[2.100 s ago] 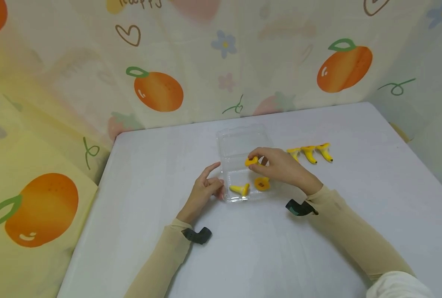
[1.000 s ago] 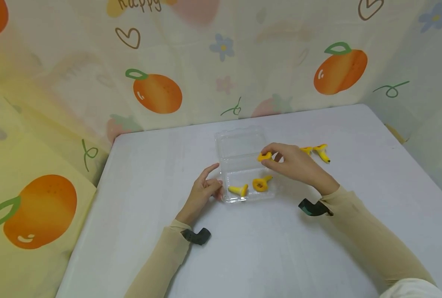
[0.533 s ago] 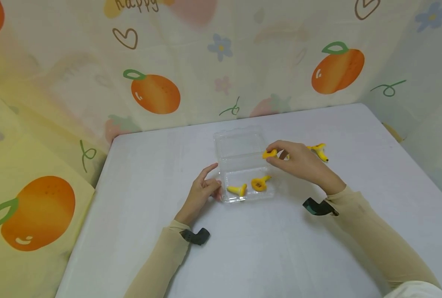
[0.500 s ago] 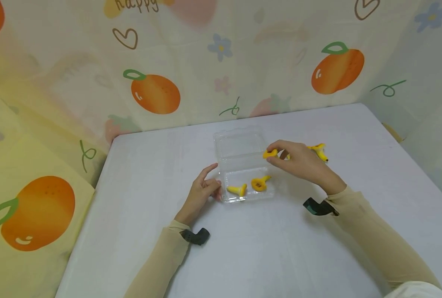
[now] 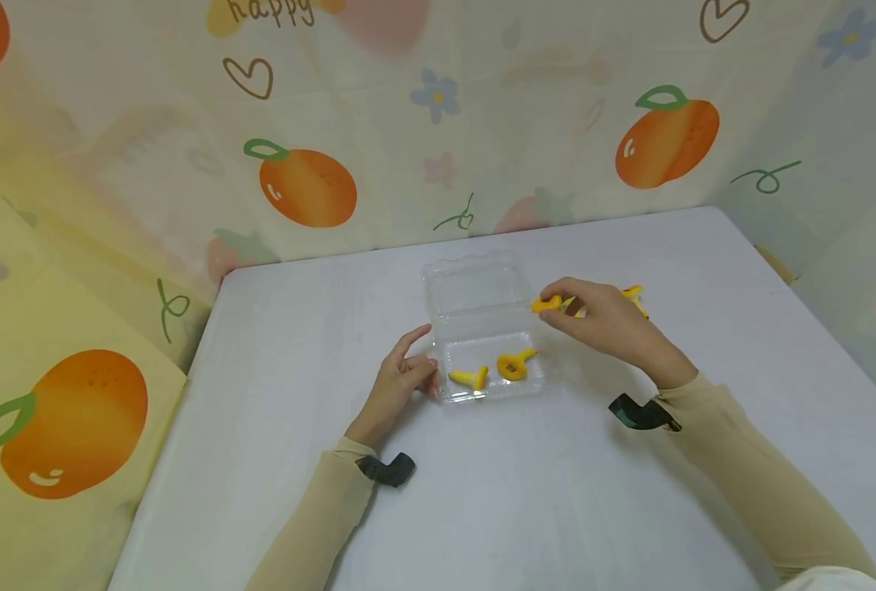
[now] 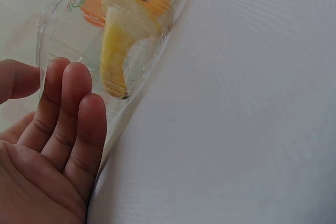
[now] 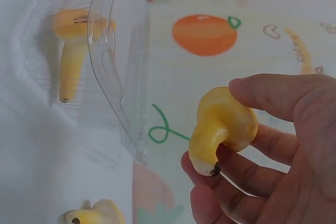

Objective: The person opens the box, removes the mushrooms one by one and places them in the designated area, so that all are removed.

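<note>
My right hand (image 5: 603, 324) pinches a yellow crookneck squash half (image 7: 223, 119) between thumb and fingers, its black-tipped neck curving downward. It is just right of an opened clear plastic clamshell box (image 5: 478, 287), above table level. Inside the box's near half lie two more squash halves, one on its side (image 5: 470, 377), the other showing its orange cut face (image 5: 513, 366). At the box's left wall, my left hand (image 5: 392, 386) has its fingertips (image 6: 77, 80) close against the plastic, the fingers fairly straight and holding nothing.
Behind my right hand, further squash (image 5: 635, 294) lie on the white table (image 5: 497, 492), partly hidden by it. The box lid leans back toward the patterned backdrop (image 5: 378, 107). A dark wrist-worn camera (image 5: 387, 469) sticks out from each sleeve.
My right hand has moved right from over the box with the squash half, covering more of the squash on the table. My left hand has stayed at the box's left side.
</note>
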Action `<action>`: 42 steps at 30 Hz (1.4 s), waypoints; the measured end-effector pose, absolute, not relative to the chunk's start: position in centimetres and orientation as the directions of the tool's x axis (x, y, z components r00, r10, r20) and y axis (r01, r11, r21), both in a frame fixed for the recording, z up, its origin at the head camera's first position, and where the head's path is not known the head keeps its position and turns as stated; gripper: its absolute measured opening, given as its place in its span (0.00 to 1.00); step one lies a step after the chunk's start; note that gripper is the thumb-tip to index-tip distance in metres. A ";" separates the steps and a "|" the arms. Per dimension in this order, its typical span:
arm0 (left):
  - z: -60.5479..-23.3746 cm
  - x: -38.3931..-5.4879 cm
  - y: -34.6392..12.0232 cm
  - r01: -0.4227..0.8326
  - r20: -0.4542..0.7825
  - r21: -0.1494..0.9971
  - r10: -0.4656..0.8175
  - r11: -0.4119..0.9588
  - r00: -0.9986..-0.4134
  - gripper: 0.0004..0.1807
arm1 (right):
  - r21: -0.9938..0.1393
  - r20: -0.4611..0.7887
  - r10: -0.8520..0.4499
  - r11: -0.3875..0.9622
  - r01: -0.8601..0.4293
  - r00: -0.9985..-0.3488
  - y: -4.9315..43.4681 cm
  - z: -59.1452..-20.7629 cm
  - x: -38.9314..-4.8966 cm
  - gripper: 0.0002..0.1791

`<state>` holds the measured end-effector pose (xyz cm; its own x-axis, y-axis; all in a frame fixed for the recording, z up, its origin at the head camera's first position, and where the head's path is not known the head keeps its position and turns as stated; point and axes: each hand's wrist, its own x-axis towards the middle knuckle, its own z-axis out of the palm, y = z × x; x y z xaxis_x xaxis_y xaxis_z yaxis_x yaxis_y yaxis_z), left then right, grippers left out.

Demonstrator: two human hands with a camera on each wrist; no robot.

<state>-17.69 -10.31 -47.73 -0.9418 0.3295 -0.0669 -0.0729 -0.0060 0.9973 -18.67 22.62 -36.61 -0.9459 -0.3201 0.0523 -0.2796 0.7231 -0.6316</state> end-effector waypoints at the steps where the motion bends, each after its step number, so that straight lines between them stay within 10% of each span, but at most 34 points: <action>1: -47.7 -17.7 -10.3 -0.072 -0.066 0.997 0.329 -0.006 -0.942 0.34 | -0.634 0.050 -0.315 0.723 -0.274 -0.948 22.7 -36.6 -18.6 0.16; 42: -47.7 -17.7 -10.3 -0.063 -0.061 0.998 0.327 0.004 -0.943 0.35 | -0.620 0.034 -0.235 0.757 -0.205 -0.971 25.2 -37.3 -18.1 0.15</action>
<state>-17.66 -10.29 -47.73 -0.9431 0.3269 -0.0611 -0.0633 0.0039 0.9980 -18.07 25.24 -37.30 -0.9714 -0.2350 0.0340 -0.2049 0.7573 -0.6201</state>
